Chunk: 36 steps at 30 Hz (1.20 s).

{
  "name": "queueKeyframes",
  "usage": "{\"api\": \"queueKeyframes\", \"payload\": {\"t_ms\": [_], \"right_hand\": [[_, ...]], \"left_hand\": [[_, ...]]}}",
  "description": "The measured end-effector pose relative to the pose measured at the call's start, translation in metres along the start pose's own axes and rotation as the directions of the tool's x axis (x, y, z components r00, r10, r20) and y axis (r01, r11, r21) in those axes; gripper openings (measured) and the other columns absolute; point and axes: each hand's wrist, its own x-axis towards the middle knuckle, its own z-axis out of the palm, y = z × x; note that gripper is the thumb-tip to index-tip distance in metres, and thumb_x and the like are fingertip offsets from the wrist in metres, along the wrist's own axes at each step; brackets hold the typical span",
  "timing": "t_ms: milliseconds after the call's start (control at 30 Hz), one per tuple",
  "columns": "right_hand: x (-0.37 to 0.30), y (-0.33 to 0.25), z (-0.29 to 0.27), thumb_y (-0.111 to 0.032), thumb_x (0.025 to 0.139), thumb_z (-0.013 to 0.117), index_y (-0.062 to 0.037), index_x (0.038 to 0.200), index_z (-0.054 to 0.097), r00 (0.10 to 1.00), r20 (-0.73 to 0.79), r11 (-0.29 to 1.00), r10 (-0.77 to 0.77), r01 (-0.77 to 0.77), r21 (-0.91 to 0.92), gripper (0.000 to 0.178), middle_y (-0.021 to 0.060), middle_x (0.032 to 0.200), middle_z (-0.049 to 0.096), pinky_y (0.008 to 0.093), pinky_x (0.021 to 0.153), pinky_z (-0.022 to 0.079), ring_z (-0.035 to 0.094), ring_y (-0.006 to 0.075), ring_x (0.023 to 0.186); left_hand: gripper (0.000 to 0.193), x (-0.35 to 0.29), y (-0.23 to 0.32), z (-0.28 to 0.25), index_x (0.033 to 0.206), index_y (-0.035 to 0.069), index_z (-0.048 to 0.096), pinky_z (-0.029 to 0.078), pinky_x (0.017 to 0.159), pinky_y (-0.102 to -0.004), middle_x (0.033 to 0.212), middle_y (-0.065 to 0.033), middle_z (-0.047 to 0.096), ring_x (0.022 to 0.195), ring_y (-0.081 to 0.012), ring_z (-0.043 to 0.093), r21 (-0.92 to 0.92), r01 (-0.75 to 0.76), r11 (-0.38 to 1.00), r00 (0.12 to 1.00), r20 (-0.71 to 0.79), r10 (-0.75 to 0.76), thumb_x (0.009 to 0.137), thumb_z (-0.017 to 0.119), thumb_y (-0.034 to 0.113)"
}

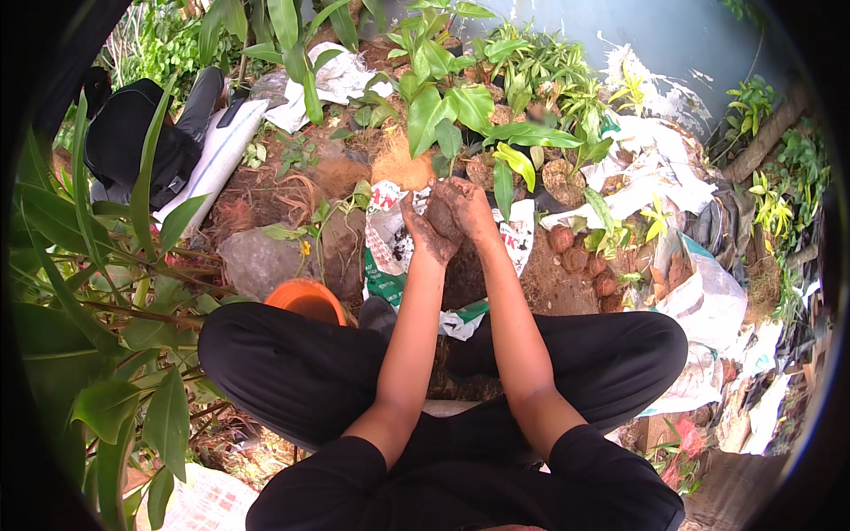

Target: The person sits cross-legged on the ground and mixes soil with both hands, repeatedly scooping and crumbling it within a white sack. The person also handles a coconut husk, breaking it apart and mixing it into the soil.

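Note:
Both of my hands are muddy and pressed around a brown ball of soil (442,218). My left hand (428,241) cups it from the left and below, thumb raised. My right hand (472,209) closes over it from the right, fingers bent. Beneath them lies an opened white and green plastic sack (382,279), with a heap of dark soil (463,280) on it. Just beyond my hands stand potted plants with broad green leaves (450,108); a clump of tan fibre (403,162) sits beside them.
By my left knee is an orange bucket (306,299) next to a grey rock (266,262). Several round brown balls (575,258) lie to the right, near a white sack (704,296). Leafy plants (166,416) crowd the left side. A black bag (133,133) rests at the far left.

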Motion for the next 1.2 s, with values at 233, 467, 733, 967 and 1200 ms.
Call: {"api": "queueKeyframes", "payload": {"t_ms": [233, 467, 733, 967, 1200], "right_hand": [[0.002, -0.011, -0.013, -0.039, 0.084, 0.071, -0.0010, 0.108, 0.060, 0.982, -0.139, 0.939, -0.125, 0.072, -0.336, 0.046, 0.0124, 0.099, 0.064, 0.0335, 0.082, 0.045, 0.057, 0.0200, 0.089], [0.000, -0.001, 0.007, -0.055, 0.084, 0.061, 0.0018, 0.127, 0.043, 0.923, -0.120, 0.668, -0.365, 0.170, -0.725, 0.073, 0.0316, 0.129, 0.042, 0.0477, 0.111, 0.017, 0.031, 0.0449, 0.127], [0.022, 0.104, -0.057, -0.056, 0.079, 0.070, 0.0024, 0.130, 0.049, 0.973, 0.024, 0.801, 0.229, -0.174, -0.572, 0.081, 0.0233, 0.127, 0.055, 0.0355, 0.100, 0.041, 0.054, 0.0300, 0.116], [-0.029, 0.156, -0.031, -0.051, 0.055, 0.087, -0.0211, 0.150, 0.020, 0.852, -0.035, 0.046, 0.522, -0.069, -0.997, 0.120, 0.0196, 0.153, 0.022, 0.0477, 0.109, 0.034, 0.022, 0.0442, 0.140], [0.000, 0.170, -0.057, -0.007, 0.087, 0.052, -0.0177, 0.122, 0.059, 0.962, 0.026, -0.029, 0.271, 0.035, -0.999, 0.038, 0.0171, 0.103, 0.066, 0.0431, 0.080, 0.055, 0.067, 0.0332, 0.095]], "left_hand": [[0.086, -0.006, 0.005, 0.022, 0.141, 0.009, 0.038, 0.040, 0.101, -0.0439, 0.136, -0.0114, 0.048, 0.121, -0.0285, 0.051, 0.390, 0.000, 0.921, 0.991, 0.120, -0.051, 0.084, 0.034, 0.073], [0.088, 0.007, 0.012, -0.004, 0.130, 0.006, 0.052, 0.039, 0.101, -0.0470, 0.121, -0.0109, 0.059, 0.118, -0.0265, 0.053, 0.330, -0.038, 0.943, 0.995, -0.070, 0.064, 0.083, 0.033, 0.078], [0.085, 0.028, 0.059, -0.053, 0.132, 0.004, 0.037, 0.056, 0.077, -0.0500, 0.106, -0.0187, 0.062, 0.089, -0.0343, 0.067, 0.363, -0.280, 0.889, 0.946, -0.050, 0.319, 0.088, 0.025, 0.075], [0.081, 0.024, 0.096, -0.072, 0.139, 0.007, 0.031, 0.055, 0.079, -0.0544, 0.121, -0.0185, 0.055, 0.093, -0.0369, 0.065, 0.308, -0.338, 0.889, 0.923, -0.077, 0.378, 0.091, 0.024, 0.072], [0.092, 0.021, 0.097, -0.077, 0.130, 0.001, 0.044, 0.047, 0.093, -0.0515, 0.115, -0.0175, 0.055, 0.106, -0.0351, 0.058, 0.387, -0.387, 0.837, 0.887, -0.092, 0.452, 0.084, 0.027, 0.079]]}}
